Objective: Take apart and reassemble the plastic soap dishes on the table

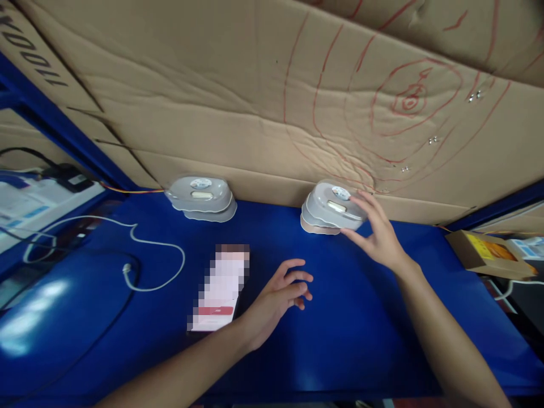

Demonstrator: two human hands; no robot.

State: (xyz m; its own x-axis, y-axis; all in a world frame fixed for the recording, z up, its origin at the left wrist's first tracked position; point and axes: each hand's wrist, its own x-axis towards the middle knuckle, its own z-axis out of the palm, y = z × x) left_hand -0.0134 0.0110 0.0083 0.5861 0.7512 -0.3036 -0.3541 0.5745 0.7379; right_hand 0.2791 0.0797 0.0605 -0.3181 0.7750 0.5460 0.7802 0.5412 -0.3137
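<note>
Presently the right hand (378, 235) reaches forward to a grey plastic housing (334, 205) that stands on the blue bench (361, 317) close against the cardboard wall (238, 113). Its fingers are spread wide and laid along the right side and top edge of the housing, the thumb below near the lower rim; the grip is open around the piece rather than clamped, and the housing is tipped a little, its left edge resting on a flatter pale base part (317, 225) beneath it. On top of the housing sits a small round label and an oblong pale window.

The left hand (280, 297) hovers low over the bench nearer the person, fingers loosely curled and apart, holding nothing; whether the fingertips touch the surface cannot be told. Just beside it, to the left, lies a flat rectangular card or device (221, 289) whose face is blurred out, with a red band near its lower end.

A second grey housing (199, 195) of the same kind stands well apart to the left, also against the cardboard, stacked on its own base. A white cable (157, 246) loops across the left part of the bench and ends in a small plug. Red pen rings and curves are drawn on the cardboard above the right hand. At the far right edge stands a small open cardboard box (488, 252) with yellow print inside.
</note>
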